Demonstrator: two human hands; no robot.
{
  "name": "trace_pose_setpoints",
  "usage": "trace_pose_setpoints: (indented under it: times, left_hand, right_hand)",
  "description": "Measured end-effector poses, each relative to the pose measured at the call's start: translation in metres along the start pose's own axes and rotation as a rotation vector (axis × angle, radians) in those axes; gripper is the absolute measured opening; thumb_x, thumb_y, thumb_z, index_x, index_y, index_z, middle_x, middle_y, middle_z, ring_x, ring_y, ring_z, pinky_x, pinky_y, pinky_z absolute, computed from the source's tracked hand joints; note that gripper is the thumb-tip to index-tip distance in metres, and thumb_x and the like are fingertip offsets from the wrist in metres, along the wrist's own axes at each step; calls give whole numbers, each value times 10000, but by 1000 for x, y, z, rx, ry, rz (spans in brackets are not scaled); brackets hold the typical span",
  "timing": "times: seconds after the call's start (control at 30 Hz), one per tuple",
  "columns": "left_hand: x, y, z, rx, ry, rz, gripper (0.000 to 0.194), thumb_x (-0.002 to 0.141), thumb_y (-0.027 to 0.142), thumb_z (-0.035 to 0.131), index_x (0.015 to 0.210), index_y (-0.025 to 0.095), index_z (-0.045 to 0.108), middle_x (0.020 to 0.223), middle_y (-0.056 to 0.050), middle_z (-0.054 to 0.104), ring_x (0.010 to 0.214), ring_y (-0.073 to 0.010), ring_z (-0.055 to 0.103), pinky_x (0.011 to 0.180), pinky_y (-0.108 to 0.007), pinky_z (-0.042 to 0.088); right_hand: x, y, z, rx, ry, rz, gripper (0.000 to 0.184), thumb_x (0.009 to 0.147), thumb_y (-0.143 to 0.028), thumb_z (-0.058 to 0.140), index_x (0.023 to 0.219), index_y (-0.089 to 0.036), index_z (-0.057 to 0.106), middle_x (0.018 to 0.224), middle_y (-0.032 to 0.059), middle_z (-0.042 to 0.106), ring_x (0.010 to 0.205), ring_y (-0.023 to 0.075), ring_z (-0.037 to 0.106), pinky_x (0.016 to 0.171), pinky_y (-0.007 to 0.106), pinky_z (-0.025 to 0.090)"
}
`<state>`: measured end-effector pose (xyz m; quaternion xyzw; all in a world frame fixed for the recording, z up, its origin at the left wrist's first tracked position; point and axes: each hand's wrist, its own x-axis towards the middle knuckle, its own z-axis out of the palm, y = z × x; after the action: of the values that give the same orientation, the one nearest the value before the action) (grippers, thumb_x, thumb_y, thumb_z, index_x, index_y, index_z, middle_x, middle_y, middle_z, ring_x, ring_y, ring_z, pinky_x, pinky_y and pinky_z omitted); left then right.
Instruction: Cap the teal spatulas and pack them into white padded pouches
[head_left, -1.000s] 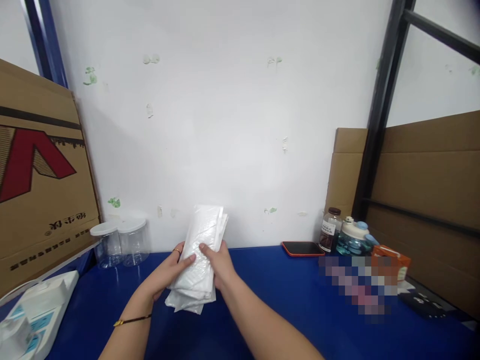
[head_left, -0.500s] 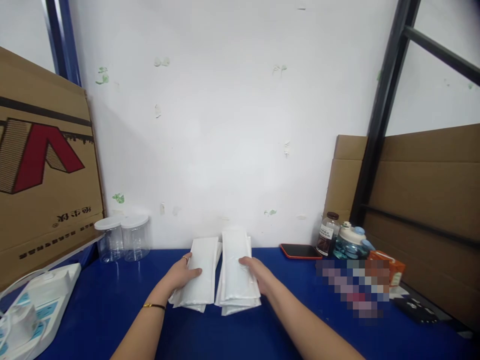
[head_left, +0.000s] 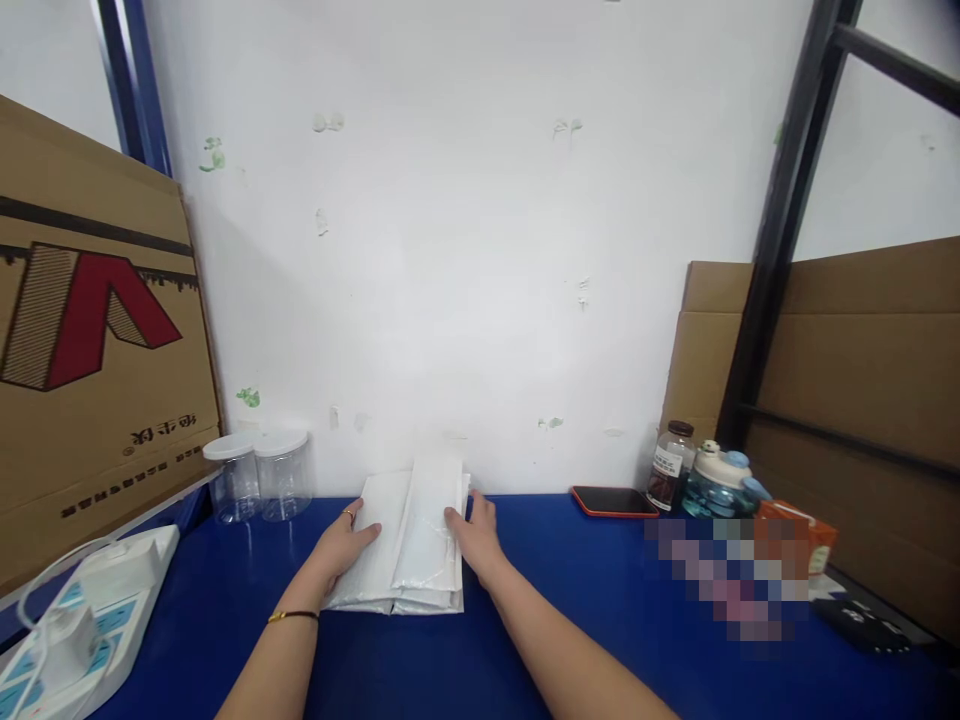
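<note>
Two stacks of flat white packets with a plastic sheen lie side by side on the blue table, their inner edges meeting. My left hand (head_left: 343, 545) grips the left stack (head_left: 377, 540) by its outer side, thumb on top and the other fingers mostly hidden beneath. Around the outer edge of the right stack (head_left: 429, 535) my right hand (head_left: 478, 540) is closed, with its thumb on the upper face. The right stack overlaps the left one slightly. What is inside the packets cannot be seen.
Two clear jars (head_left: 283, 480) with white lids stand back left, near a power strip (head_left: 124, 625) and a large carton (head_left: 112, 400). To the right are a phone (head_left: 615, 501), a brown-capped bottle (head_left: 670, 468), a blue water bottle (head_left: 716, 485), an orange box (head_left: 817, 545) and a blurred patch.
The white packets were held together upright, then parted into two stacks lower down. Since then the right stack has moved left against the left one.
</note>
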<state>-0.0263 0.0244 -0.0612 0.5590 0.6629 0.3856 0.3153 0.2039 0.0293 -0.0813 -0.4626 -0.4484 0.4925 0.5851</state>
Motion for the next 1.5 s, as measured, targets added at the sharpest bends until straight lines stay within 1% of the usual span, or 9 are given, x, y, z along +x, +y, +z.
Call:
trace_pose_setpoints:
  times: [0.1, 0.2, 0.47, 0.57, 0.77, 0.87, 0.97, 1.07, 1.5]
  left_hand:
    - [-1, 3, 4, 72, 23, -5, 763, 679, 380, 614, 1341, 108, 349, 1288, -161, 499, 1156, -277, 498, 950, -321, 391]
    - [0, 2, 4, 121, 12, 8, 742, 714, 388, 562, 1359, 111, 322, 1311, -156, 474, 1184, -272, 471, 975, -323, 363]
    - [-14, 38, 8, 324, 235, 95, 715, 669, 515, 577, 1281, 174, 434, 1381, -150, 378, 1300, -393, 225, 1016, -523, 230]
    - [-41, 69, 35, -31, 5, 243, 725, 735, 559, 510, 1324, 167, 354, 1386, -142, 371, 1285, -297, 311, 1038, -403, 263]
    - [-86, 95, 91, -607, -648, 142, 708, 811, 657, 291, 1365, 216, 272, 1347, -119, 435, 1192, -259, 453, 946, -411, 382]
    - [-79, 90, 94, -303, -401, 282, 692, 833, 622, 201, 1349, 180, 334, 1375, -128, 397, 1250, -263, 381, 1015, -439, 305]
    - [-67, 82, 94, 322, -88, 500, 635, 732, 542, 466, 1300, 259, 435, 1432, -65, 321, 1355, -307, 129, 1088, -494, 76]
    - [-60, 73, 104, 763, -61, 545, 566, 628, 412, 570, 1189, 342, 548, 1466, 15, 256, 1354, -375, -19, 1042, -588, -33]
    - [-41, 49, 93, 978, 45, 465, 498, 622, 245, 464, 1092, 302, 619, 1476, 43, 224, 1300, -430, 123, 931, -677, 148]
  right_hand:
    - [-1, -4, -13, -178, 170, -144, 223, 574, -304, 692, 719, -227, 541, 811, 48, 543, 875, 243, 503, 756, 308, 380]
    - [-2, -4, -11, -371, 37, -88, 235, 607, -332, 651, 536, -213, 461, 576, -11, 472, 611, 168, 446, 586, 269, 322]
    - [-13, -29, -11, -252, -51, -261, 188, 726, -300, 484, 595, -200, 394, 560, -51, 383, 554, 118, 368, 535, 223, 297]
    - [-36, -53, -18, -344, -54, -480, 166, 741, -237, 478, 598, -199, 402, 669, -25, 434, 647, 134, 417, 610, 234, 345]
    - [-82, -73, -30, -495, -202, -679, 100, 723, -117, 454, 654, -187, 473, 853, 25, 483, 731, 142, 474, 674, 258, 384]
    - [-78, -69, -58, -455, -114, -639, 151, 724, -144, 464, 592, -185, 404, 784, 11, 491, 724, 146, 472, 668, 257, 368]
    - [-65, -65, -96, -279, -62, -418, 180, 743, -252, 496, 608, -187, 397, 704, -12, 502, 609, 125, 435, 575, 236, 340]
    - [-55, -62, -124, -87, -22, -253, 229, 735, -311, 531, 619, -193, 372, 598, -49, 440, 518, 98, 363, 503, 210, 290]
    - [-57, -62, -126, 96, 39, -155, 272, 686, -325, 587, 599, -196, 364, 537, -72, 383, 471, 81, 313, 473, 202, 260]
